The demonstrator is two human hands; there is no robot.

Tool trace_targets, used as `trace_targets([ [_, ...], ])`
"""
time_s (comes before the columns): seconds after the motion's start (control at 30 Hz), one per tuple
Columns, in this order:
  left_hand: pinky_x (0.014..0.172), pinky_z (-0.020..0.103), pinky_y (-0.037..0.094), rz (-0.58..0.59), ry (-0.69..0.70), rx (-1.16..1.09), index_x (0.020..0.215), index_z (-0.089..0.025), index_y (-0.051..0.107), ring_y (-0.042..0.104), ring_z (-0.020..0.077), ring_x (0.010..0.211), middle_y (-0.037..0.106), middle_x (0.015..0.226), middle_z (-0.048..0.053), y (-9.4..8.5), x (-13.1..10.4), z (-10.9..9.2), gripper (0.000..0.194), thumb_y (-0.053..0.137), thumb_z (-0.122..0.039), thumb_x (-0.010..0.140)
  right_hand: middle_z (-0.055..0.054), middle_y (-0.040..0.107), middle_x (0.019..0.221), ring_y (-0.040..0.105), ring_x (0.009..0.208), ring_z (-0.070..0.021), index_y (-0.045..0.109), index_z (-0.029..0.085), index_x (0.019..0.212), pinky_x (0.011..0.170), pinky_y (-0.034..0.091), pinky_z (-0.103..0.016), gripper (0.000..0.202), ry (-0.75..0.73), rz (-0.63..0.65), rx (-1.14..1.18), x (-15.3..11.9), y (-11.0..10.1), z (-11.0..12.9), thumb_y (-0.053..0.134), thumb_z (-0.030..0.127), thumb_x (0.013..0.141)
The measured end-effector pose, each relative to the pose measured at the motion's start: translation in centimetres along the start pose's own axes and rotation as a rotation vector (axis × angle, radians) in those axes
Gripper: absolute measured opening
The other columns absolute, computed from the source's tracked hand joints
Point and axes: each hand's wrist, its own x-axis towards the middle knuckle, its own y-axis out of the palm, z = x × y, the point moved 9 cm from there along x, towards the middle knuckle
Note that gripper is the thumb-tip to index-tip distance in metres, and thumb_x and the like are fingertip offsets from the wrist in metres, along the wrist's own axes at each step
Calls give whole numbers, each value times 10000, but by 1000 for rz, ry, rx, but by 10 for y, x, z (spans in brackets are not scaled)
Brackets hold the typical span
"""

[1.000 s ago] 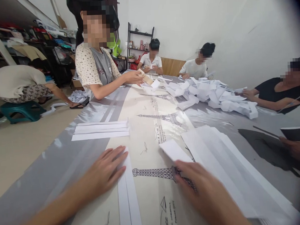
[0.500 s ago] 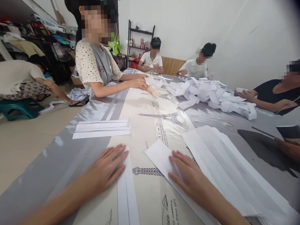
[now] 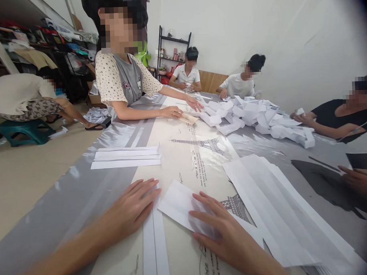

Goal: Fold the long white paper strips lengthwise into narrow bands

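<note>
My left hand (image 3: pixel 137 203) lies flat, its fingers stretched over the top end of some long white paper strips (image 3: pixel 155 242) that run toward me. To its right, my right hand (image 3: pixel 218 220) rests with spread fingers on a white sheet of paper (image 3: pixel 175 204). One corner of that sheet meets the edge of the strips near my left fingertips. Part of the sheet is hidden beneath my right hand and forearm. Farther right lies a thick stack of large white sheets (image 3: pixel 273 206), fanned at its edges.
More white strips (image 3: pixel 125 157) lie crosswise beyond my left hand. A heap of folded white paper pieces (image 3: pixel 249 115) covers the far right of the table (image 3: pixel 68 209). A co-worker (image 3: pixel 121 79) reaches across from the left; several others sit around, one on a green stool (image 3: pixel 25 131).
My right hand has moved left and toward me, carrying the sheet up to the strips. My left hand stays nearly in place. The co-worker on the left has stretched an arm toward the heap.
</note>
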Motion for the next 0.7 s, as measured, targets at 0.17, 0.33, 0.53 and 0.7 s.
trace_targets([
  [0.17, 1200, 444, 403, -44, 11, -41, 1394, -238, 577, 547, 231, 1364, 587, 1463, 74, -9, 2, -5, 372, 418, -176, 1064, -70, 565, 1475, 606, 1286, -307, 759, 295, 1080, 999, 581, -493, 208, 6, -137, 88, -3, -15, -3, 565, 294, 1005],
  [0.33, 1099, 394, 513, -41, -191, -140, 1508, -276, 445, 591, 248, 1315, 581, 1468, 65, -13, 5, 3, 442, 469, -328, 1070, -78, 652, 1304, 705, 950, -228, 747, 268, 956, 783, 629, -383, 218, -42, -253, 238, -3, -33, 5, 538, 252, 1013],
  [0.53, 976, 378, 601, 57, -356, -756, 1511, -340, 388, 699, 235, 1138, 564, 1475, 77, -1, 23, -9, 544, 584, -448, 1015, -54, 686, 1206, 694, 1028, -225, 737, 284, 927, 816, 611, -345, 154, -50, -275, 447, -2, -45, 18, 600, 248, 988],
  [0.7, 768, 328, 630, 34, -383, -1068, 1294, -275, 537, 722, 172, 872, 605, 1403, 81, -2, 49, -7, 373, 642, -427, 970, -43, 672, 1215, 680, 1072, -215, 734, 294, 946, 872, 580, -344, 133, -40, -250, 521, -1, -42, 19, 618, 241, 985],
])
